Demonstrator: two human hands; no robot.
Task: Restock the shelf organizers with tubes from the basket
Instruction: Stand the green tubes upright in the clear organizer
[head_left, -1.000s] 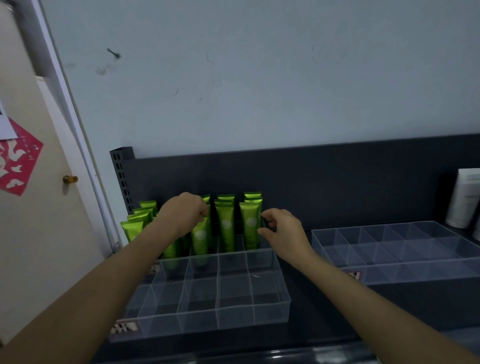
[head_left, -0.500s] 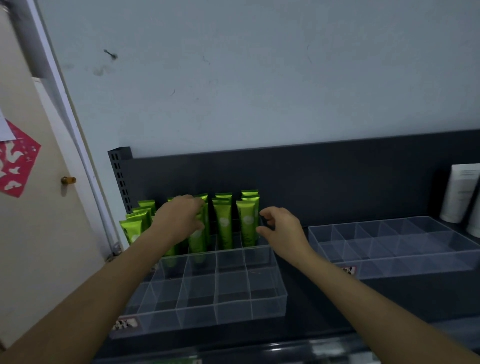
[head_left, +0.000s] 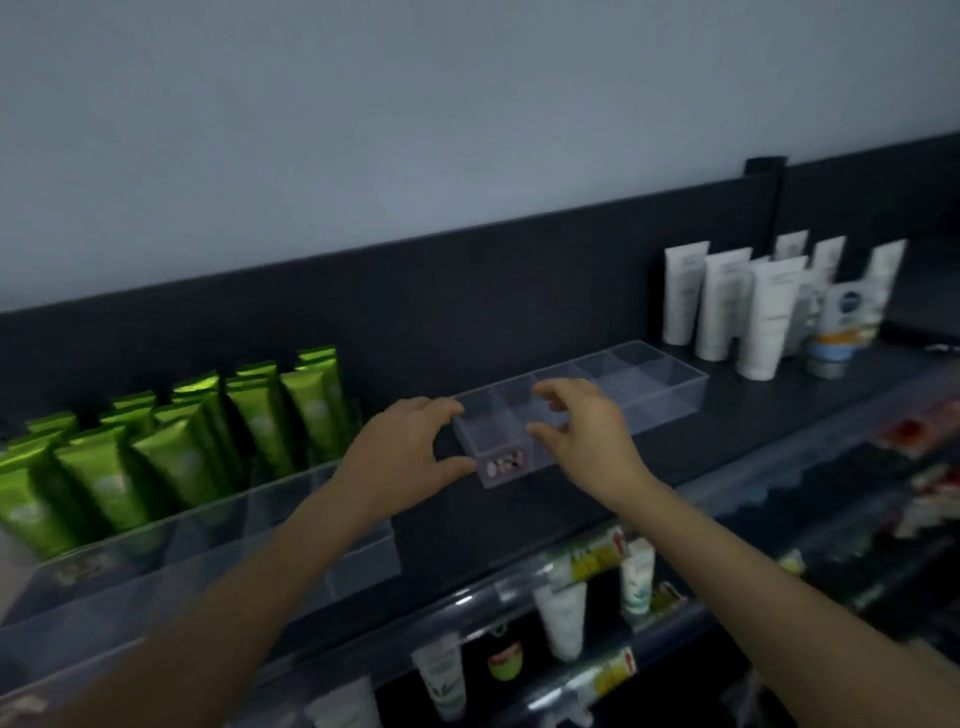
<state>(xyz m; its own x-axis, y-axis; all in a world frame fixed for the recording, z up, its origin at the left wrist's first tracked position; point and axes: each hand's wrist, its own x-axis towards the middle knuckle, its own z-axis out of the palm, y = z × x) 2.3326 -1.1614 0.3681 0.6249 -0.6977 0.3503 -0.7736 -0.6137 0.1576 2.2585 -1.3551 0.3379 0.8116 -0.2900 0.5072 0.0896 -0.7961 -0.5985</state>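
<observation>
The left hand (head_left: 405, 457) gripped the end of the clear organizer (head_left: 660, 384), fingers over its rim, thumb on its front. The right hand (head_left: 587, 436) curved half-open above its compartments, holding nothing. Green tubes (head_left: 260, 415) stood left of the left hand, white tubes (head_left: 722, 306) beyond the right hand.

We took our left hand (head_left: 410, 452) off the green tubes (head_left: 260, 415) and carried it right to the empty organizer (head_left: 670, 382), where its thumb and fingers closed round the near left end. Our right hand (head_left: 582, 431) moved right too and hung over the same organizer, fingers curved. Our view swung right, bringing white tubes (head_left: 722, 306) into sight at the far right.
</observation>
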